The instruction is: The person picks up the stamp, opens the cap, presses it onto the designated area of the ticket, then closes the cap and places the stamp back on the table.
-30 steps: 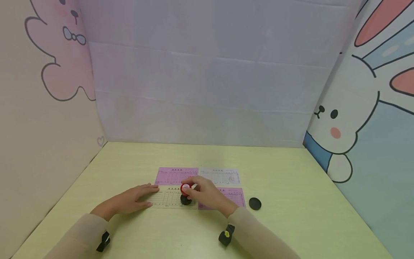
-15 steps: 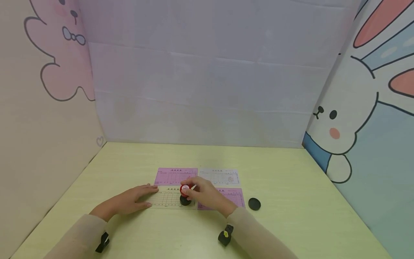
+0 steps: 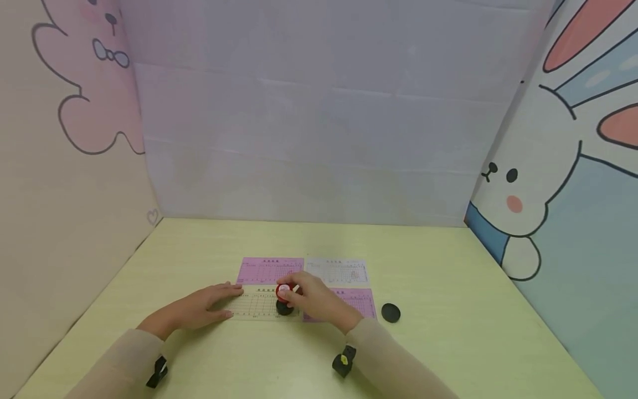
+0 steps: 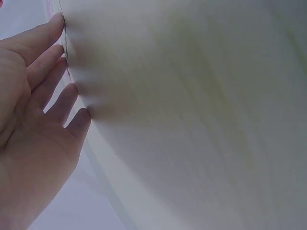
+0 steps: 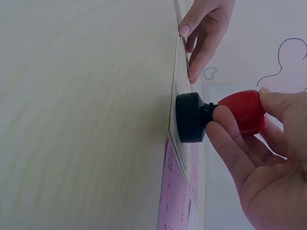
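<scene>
My right hand grips the red handle of a round stamp. The stamp's black base stands upright on the right part of a pale yellow printed form. In the right wrist view, thumb and fingers wrap the red knob, and the base sits right at the paper. My left hand rests with spread, straight fingers at the left end of the yellow form, fingertips touching it. Partly behind my right hand lies a pink form.
Another pink form and a white one lie side by side behind. A round black cap lies on the table to the right. Cartoon-printed walls and a pale back sheet enclose the table.
</scene>
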`<state>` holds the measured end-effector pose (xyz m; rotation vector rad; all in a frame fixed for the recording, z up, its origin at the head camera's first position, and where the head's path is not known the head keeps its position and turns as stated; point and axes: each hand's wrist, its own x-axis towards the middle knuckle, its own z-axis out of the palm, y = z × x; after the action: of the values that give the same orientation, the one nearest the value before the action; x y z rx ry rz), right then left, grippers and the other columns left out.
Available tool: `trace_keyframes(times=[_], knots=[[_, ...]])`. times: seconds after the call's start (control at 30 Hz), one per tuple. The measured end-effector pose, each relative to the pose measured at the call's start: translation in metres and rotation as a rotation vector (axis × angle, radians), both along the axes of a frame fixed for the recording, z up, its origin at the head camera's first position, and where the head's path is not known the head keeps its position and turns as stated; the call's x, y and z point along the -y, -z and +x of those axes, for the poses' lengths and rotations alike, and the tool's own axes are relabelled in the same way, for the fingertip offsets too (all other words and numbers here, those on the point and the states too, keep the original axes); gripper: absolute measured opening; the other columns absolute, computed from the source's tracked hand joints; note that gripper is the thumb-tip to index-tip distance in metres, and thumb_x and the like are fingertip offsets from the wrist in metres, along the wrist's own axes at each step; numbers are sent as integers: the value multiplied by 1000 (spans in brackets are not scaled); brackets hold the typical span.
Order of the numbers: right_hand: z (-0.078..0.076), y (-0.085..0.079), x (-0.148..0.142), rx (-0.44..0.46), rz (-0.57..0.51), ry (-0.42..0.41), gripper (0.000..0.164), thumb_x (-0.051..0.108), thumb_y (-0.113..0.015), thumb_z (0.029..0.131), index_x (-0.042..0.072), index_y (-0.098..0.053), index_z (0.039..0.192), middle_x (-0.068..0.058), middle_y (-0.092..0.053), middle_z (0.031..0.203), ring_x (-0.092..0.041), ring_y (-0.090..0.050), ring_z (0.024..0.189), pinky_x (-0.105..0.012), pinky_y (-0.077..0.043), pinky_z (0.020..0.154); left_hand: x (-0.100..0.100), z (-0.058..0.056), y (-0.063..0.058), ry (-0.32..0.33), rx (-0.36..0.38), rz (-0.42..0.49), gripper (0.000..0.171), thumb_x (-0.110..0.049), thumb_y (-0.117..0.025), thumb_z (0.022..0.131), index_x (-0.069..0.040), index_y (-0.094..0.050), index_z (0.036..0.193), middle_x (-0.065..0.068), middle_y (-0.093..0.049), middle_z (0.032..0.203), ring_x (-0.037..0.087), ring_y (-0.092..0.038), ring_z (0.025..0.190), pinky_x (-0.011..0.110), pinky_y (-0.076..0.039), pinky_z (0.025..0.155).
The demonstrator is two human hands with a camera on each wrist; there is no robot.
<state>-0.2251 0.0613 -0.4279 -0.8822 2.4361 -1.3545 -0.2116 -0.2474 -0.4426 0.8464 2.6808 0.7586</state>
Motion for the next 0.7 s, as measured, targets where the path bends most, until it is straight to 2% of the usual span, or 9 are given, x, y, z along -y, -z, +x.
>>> trace_keyframes(times=[0.2,0.37,0.7], knots=[[2,2,1,-37,17,10,34,21,-60,102,0,-62,129,-1,-58,107,-6,-61,77,-20,-54,67,0,-2,1,13,-8,2,57,-29,-65,99,0,-50,145,23,-44,150,53,-30,140,68,-25,110],[0,2,1,-76,26,4,34,21,-59,103,-1,-62,130,-2,-58,106,-5,-61,76,-20,-54,67,0,-2,-1,10,-23,-5,57,-30,-65,98,-1,-50,145,22,-45,150,52,-31,139,68,-26,110],[1,5,1,-56,30,11,35,22,-59,103,1,-61,131,-1,-57,107,-6,-60,78,-21,-54,69,-1,0,-1,14,0,10,57,-30,-64,99,0,-49,145,24,-43,151,53,-29,140,68,-24,110]])
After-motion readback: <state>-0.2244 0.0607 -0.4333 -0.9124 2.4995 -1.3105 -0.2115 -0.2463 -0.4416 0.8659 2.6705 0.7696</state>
